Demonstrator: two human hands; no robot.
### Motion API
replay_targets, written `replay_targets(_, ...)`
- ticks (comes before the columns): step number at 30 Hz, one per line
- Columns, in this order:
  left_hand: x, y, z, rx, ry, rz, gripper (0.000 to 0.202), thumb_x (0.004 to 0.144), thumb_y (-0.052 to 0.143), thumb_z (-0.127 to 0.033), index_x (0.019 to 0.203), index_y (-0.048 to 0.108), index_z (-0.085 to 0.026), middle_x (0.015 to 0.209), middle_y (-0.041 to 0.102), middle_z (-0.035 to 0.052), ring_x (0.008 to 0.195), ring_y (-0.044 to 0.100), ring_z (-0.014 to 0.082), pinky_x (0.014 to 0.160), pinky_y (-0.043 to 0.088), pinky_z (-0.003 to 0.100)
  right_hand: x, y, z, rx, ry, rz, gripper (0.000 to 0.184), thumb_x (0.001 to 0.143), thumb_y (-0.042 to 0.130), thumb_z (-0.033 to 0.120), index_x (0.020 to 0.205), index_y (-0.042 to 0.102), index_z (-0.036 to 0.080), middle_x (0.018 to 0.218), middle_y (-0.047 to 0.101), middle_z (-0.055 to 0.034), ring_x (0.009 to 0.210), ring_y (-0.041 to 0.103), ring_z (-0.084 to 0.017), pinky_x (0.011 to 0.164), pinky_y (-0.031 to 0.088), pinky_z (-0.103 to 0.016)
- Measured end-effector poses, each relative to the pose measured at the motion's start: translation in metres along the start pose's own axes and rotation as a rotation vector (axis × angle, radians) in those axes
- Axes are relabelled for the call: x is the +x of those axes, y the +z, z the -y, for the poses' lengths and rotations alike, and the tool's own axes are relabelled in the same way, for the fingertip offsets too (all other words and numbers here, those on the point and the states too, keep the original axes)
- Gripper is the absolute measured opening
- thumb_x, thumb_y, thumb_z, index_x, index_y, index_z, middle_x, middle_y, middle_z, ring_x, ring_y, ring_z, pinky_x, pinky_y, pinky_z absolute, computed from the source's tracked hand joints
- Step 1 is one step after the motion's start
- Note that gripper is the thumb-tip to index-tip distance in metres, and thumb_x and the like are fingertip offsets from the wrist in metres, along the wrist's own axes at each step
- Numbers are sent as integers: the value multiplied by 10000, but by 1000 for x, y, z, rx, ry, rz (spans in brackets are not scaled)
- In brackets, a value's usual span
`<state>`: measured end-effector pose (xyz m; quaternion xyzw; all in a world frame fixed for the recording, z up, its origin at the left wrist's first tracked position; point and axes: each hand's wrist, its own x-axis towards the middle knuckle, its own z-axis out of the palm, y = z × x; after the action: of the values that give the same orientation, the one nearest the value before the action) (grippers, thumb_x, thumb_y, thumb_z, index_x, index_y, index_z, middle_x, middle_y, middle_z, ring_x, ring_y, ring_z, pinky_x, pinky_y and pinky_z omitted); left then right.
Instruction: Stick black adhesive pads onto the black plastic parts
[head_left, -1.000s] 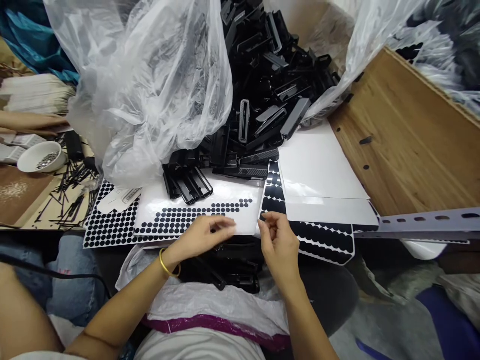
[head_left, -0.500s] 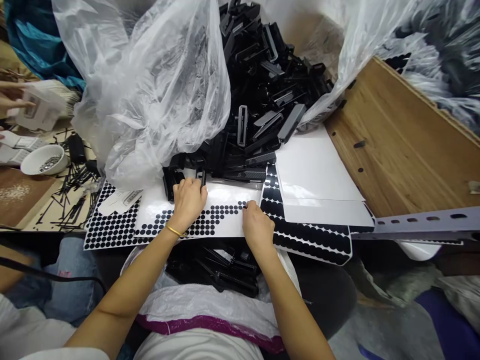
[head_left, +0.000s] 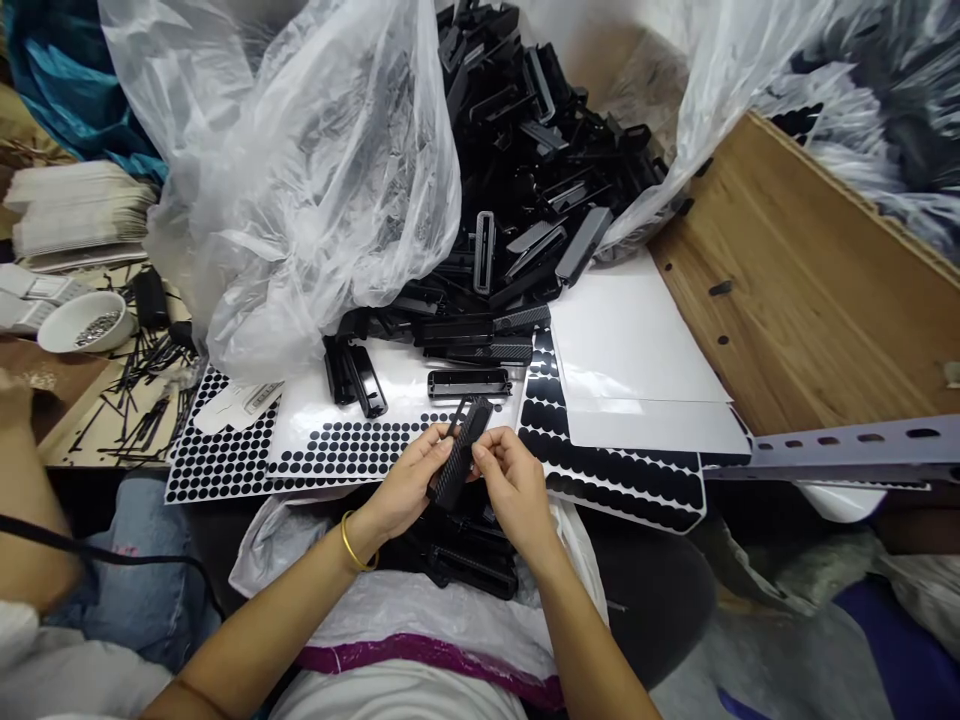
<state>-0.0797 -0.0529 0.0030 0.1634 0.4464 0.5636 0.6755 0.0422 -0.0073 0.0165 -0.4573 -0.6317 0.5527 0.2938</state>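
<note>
My left hand [head_left: 409, 487] is closed around a long black plastic casing [head_left: 463, 450] with a woven, carbon-like pattern, held tilted above the front edge of the sheets. Its patterned face is turned up. My right hand [head_left: 516, 487] is pinched against the casing's right side. A small dark piece at its fingertips looks like a black dot sticker, though partly hidden. Behind the hands lies a white sheet of round black stickers [head_left: 352, 447]. On its bare part rest another black casing [head_left: 469, 383] and a pair of casings [head_left: 355, 378] standing close together.
A large heap of black casings [head_left: 525, 150] spills from clear plastic bags [head_left: 300, 180]. More sit in a bag on my lap [head_left: 480, 570]. White sheets [head_left: 637, 350] lie beside a wooden board [head_left: 810, 280]. A bowl of metal bits [head_left: 86, 322] and a co-worker's arm [head_left: 30, 500] are at left.
My left hand has taken a casing from the pile edge and brought it toward me. My right hand has left the sticker sheet and met the casing. The co-worker's hands moved away from the white stack.
</note>
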Motion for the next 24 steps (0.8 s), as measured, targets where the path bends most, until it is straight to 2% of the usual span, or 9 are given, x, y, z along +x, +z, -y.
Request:
replay_targets(6, -4, 4, 0, -21, 17, -23, 234, 784, 623, -352, 937, 585, -179, 758, 590, -23, 684, 533, 75, 656, 421, 180, -3, 3, -3, -101, -56, -46, 124, 838, 464, 262, 725, 452, 211, 630, 503, 30, 559, 524, -118, 550, 437, -238)
replay_targets(10, -6, 7, 3, 35, 50, -60, 253, 788, 608, -387, 934, 570, -183, 843, 610, -8, 744, 543, 93, 691, 420, 199, -4, 5, -3, -208, -111, -74, 121, 839, 441, 237, 720, 436, 216, 630, 523, 24, 559, 541, -123, 537, 422, -232)
replay_targets(13, -5, 7, 6, 114, 92, -101, 264, 789, 604, -396, 948, 561, -189, 929, 604, 3, 814, 548, 104, 718, 421, 199, -5, 8, -4, -353, -157, -101, 110, 836, 424, 221, 726, 427, 218, 632, 542, 18, 544, 542, -129, 524, 398, -238)
replay_targets(16, -4, 7, 7, 142, 100, -90, 232, 796, 598, -394, 891, 548, -188, 852, 593, -16, 776, 562, 90, 711, 443, 192, -8, 6, -6, -548, -205, -166, 100, 847, 412, 229, 756, 451, 215, 657, 567, 1, 564, 551, -145, 522, 377, -250)
replay_targets(19, -4, 6, 4, 95, 22, -25, 248, 802, 585, -416, 797, 508, -179, 804, 618, -5, 788, 623, 121, 749, 491, 248, -16, -12, -8, -628, -226, -302, 104, 865, 400, 236, 813, 486, 210, 702, 592, -15, 598, 566, -151, 545, 391, -255)
replay_targets(21, -3, 6, 3, 58, -31, 6, 270, 798, 588, -429, 791, 509, -171, 868, 653, 29, 849, 649, 157, 804, 507, 303, -23, -32, -11, -652, -210, -405, 106, 872, 410, 250, 850, 503, 207, 722, 599, -18, 608, 566, -150, 562, 405, -257)
replay_targets(24, 2, 8, 7, -3, -86, 56, 296, 784, 603, -441, 840, 551, -155, 979, 673, 75, 907, 654, 187, 852, 512, 352, -33, -59, -18, -791, -190, -422, 134, 875, 439, 304, 855, 529, 206, 741, 584, -28, 644, 562, -163, 554, 401, -261)
